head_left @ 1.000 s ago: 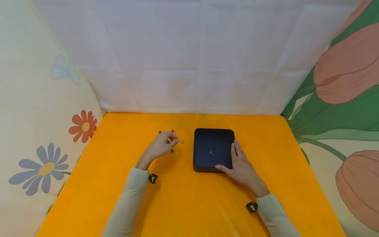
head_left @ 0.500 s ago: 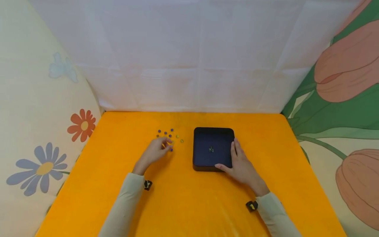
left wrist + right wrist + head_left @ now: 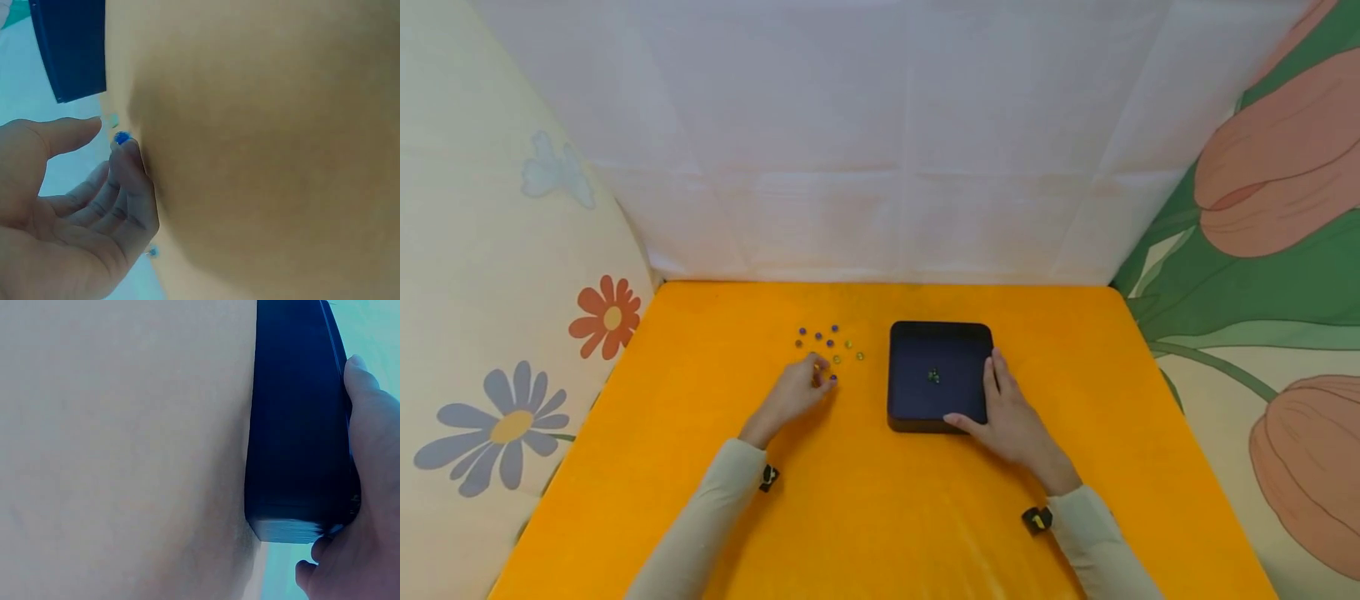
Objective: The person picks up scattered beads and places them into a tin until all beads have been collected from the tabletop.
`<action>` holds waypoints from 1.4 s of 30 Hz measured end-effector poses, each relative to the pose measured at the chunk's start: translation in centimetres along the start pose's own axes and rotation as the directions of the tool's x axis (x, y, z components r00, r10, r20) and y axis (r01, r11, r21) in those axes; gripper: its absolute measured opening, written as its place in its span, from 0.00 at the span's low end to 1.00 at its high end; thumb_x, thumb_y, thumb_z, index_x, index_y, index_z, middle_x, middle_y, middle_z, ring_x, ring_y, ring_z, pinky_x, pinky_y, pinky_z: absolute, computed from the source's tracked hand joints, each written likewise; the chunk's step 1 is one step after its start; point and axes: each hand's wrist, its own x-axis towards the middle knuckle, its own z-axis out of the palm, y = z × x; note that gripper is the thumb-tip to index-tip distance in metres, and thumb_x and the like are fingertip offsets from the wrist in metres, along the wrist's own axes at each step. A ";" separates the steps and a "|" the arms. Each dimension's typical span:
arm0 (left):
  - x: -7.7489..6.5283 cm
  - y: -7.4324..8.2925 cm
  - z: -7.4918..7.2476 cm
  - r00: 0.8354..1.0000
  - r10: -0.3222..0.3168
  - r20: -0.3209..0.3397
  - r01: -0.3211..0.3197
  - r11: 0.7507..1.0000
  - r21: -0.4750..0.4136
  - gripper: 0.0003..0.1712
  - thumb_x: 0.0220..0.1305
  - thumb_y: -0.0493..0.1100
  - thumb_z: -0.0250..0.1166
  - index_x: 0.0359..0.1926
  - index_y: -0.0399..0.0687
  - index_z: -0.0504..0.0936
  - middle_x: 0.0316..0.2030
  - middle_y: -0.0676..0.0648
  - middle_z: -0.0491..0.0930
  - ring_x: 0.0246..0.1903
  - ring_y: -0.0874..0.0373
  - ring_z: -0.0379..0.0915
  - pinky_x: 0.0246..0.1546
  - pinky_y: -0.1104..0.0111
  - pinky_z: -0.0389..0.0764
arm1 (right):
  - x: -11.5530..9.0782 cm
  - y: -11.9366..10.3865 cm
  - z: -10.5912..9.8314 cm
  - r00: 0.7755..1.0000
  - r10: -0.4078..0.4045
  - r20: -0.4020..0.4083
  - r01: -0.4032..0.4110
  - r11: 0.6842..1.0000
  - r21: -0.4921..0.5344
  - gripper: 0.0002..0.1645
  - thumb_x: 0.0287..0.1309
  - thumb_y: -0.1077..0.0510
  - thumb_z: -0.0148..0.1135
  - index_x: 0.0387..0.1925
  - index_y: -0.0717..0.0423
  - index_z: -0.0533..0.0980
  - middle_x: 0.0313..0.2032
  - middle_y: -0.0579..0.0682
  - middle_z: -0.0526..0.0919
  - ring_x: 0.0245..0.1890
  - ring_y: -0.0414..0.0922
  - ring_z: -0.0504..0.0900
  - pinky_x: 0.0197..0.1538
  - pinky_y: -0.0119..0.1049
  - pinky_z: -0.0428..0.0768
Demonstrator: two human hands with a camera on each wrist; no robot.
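My left hand (image 3: 792, 393) is low over the yellow table, at the near side of a group of small beads. By its index fingertip lies a blue bead (image 3: 122, 137); the thumb stands apart from it in the left wrist view. Whether the fingertip touches the bead I cannot tell. Several other blue beads (image 3: 818, 337) and yellowish beads (image 3: 848, 344) lie just beyond. My right hand (image 3: 1018, 427) holds the near right corner of a square black tray (image 3: 940, 424), thumb over the near rim and fingers along the right side. Small greenish pieces (image 3: 933, 376) lie inside the tray.
A yellow cloth (image 3: 880, 517) covers the table. White sheeting (image 3: 850, 150) hangs along the back edge, with flower-printed cloth at the left (image 3: 475, 317) and the right (image 3: 1262, 333). A greenish bead (image 3: 114, 120) lies beyond the blue one in the left wrist view.
My left hand has moved left and toward me, uncovering the group of beads. Its thumb and index finger have come beside the nearest blue bead. The right hand and the tray stay put.
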 end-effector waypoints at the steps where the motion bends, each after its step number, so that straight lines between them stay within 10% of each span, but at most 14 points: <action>1: 0.1 -0.1 0.1 1.000 0.005 0.001 -0.005 1.000 0.001 0.19 0.74 0.42 0.66 0.58 0.35 0.77 0.35 0.42 0.84 0.27 0.58 0.73 0.30 0.66 0.75 | 0.0 0.0 0.0 1.000 -0.001 0.001 0.001 1.000 0.000 0.77 0.59 0.14 0.54 0.84 0.61 0.35 0.85 0.57 0.26 0.85 0.64 0.45 0.74 0.60 0.71; 42: 1.0 -0.7 0.3 1.000 -0.017 0.005 0.017 1.000 0.020 0.08 0.73 0.41 0.67 0.48 0.42 0.85 0.34 0.44 0.84 0.27 0.57 0.72 0.28 0.68 0.73 | 0.0 -0.1 -0.3 1.000 -0.001 -0.009 0.001 1.000 0.005 0.78 0.58 0.15 0.56 0.84 0.63 0.36 0.85 0.61 0.30 0.84 0.64 0.45 0.75 0.61 0.69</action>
